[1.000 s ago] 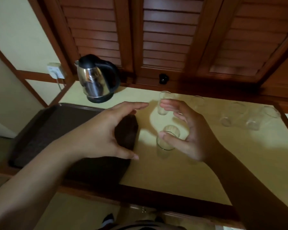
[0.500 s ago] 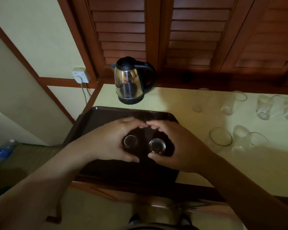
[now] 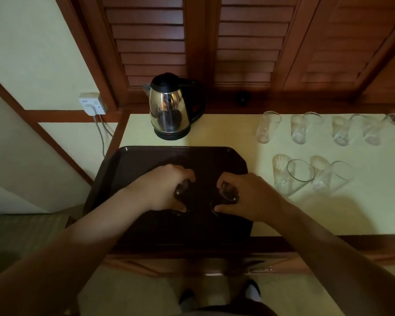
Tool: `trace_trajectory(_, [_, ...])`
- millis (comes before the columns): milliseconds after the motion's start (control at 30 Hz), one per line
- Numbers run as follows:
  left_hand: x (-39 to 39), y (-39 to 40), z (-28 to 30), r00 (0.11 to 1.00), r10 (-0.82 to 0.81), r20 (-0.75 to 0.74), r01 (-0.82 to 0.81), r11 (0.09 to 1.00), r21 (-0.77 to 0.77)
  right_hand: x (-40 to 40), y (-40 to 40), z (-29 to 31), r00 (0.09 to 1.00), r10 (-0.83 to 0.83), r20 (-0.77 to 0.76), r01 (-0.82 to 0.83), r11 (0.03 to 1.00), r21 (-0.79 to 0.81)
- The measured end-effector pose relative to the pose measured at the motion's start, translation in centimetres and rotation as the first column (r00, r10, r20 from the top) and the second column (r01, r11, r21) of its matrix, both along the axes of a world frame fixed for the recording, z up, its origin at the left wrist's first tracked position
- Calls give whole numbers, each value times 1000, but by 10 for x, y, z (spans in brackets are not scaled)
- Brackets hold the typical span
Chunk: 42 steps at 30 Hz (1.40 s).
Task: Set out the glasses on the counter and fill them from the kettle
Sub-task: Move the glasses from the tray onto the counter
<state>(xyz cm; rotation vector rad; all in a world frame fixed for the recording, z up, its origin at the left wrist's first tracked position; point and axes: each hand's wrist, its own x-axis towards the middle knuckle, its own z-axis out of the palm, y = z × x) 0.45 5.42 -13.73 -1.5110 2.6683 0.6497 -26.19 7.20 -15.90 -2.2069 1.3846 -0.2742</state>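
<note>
Over the dark brown tray (image 3: 132, 160), my left hand (image 3: 164, 190) is wrapped around a clear glass (image 3: 180, 190), and my right hand (image 3: 249, 197) is wrapped around another clear glass (image 3: 229, 192). Both glasses are largely hidden by my fingers. A steel kettle (image 3: 170, 108) with a black lid and handle stands on its base at the back of the pale counter (image 3: 306, 213), behind the tray. Several empty glasses stand on the counter to the right: a back row (image 3: 267, 127) and two nearer ones (image 3: 292, 176).
Louvred wooden doors (image 3: 249, 42) rise behind the counter. A wall socket (image 3: 92, 103) with a cord sits at the left of the kettle. The counter's wooden front edge (image 3: 328, 245) runs below the tray. My feet show on the floor.
My hands left the glass on the counter, moved left onto the tray and closed on two glasses there. They have since spread apart, and the view has shifted.
</note>
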Motion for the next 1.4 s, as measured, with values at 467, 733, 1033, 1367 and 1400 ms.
trace_trajectory(467, [12, 14, 5, -193, 865, -463, 8, 473, 881, -35, 11, 37, 291, -596, 748, 123, 799, 589])
trace_trajectory(733, [-62, 12, 27, -228, 804, -549, 171, 588, 791, -82, 13, 54, 62, -738, 672, -177, 654, 735])
trace_trajectory(1033, [-192, -5, 38, -197, 632, -749, 129, 774, 619, -194, 6, 52, 25, -717, 696, -317, 655, 686])
trace_trajectory(1367, [-375, -12, 47, -41, 549, -835, -29, 835, 550, -376, -24, 39, 213, -604, 768, 14, 788, 616])
trace_trajectory(1400, [-392, -12, 45, -20, 527, -850, -21, 849, 527, -391, -24, 35, 260, -579, 773, 56, 808, 587])
